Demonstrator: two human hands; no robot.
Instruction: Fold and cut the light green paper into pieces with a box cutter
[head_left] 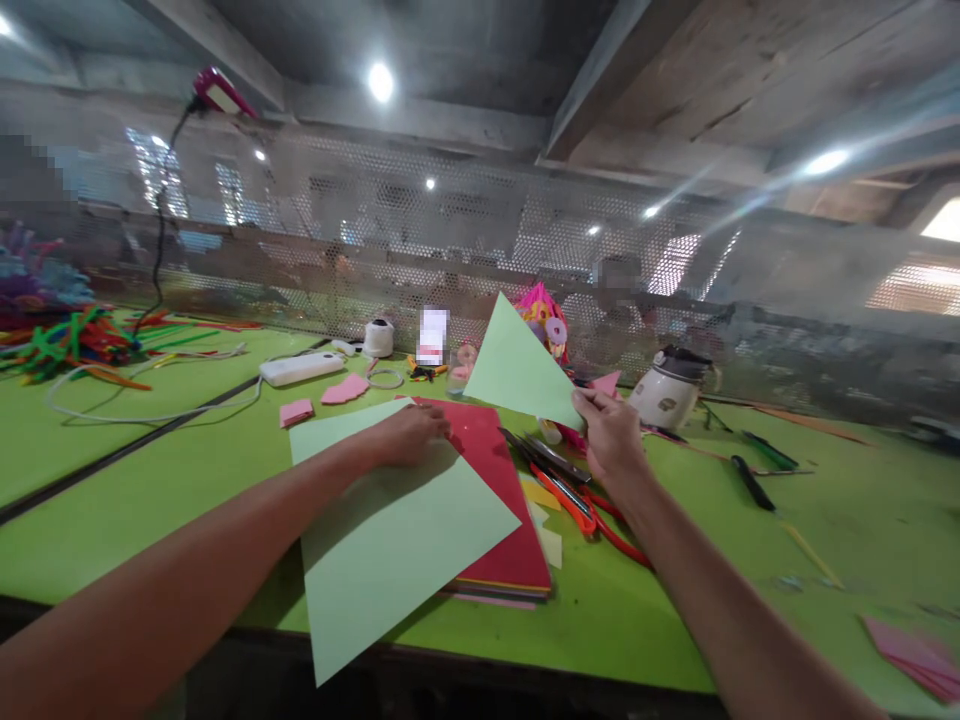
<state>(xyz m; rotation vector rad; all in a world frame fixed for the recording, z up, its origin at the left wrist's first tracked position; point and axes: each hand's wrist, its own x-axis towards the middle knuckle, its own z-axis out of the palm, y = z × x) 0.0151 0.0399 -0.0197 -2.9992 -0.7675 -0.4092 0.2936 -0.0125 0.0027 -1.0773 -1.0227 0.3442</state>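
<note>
My right hand (611,430) pinches the corner of a pale green triangular paper piece (517,365), raised above the table. On a larger pale green sheet (397,530) rests my left hand (409,435), its fingers curled near the sheet's upper edge; what they hold, if anything, is hidden. That sheet lies partly over a stack of red paper (502,520) and reaches past the table's front edge. Scissors with red handles (577,505) and other dark-bladed tools lie right of the stack, close to my right hand.
A white power bank (301,368) with a cable lies at the left, near pink paper pieces (345,389). A white kettle (670,390) stands at the back right. Colourful pipe cleaners (82,343) lie far left, and a black-handled tool (752,484) at right.
</note>
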